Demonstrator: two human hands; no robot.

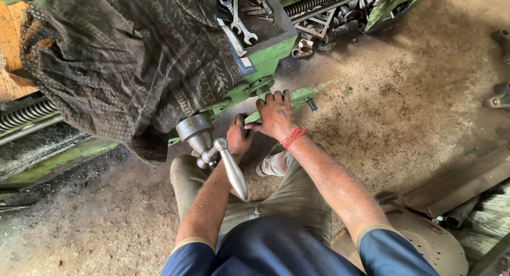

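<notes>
Green bracket (297, 98) juts from the green machine (265, 55), just below its tool tray. Right hand (276, 115) presses flat on it, fingers spread, gripping nothing; left hand (239, 138) curls around something beside it. Best kept steady, pressure even.

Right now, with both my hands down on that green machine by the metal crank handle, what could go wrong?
The steel crank handle juts out beside your left hand; if it swings, it could strike your wrist. The patterned cloth draped over the green machine hangs near the handle's hub and might snag. Loose spanners lie in the tray above your right hand and might slide down.
</notes>
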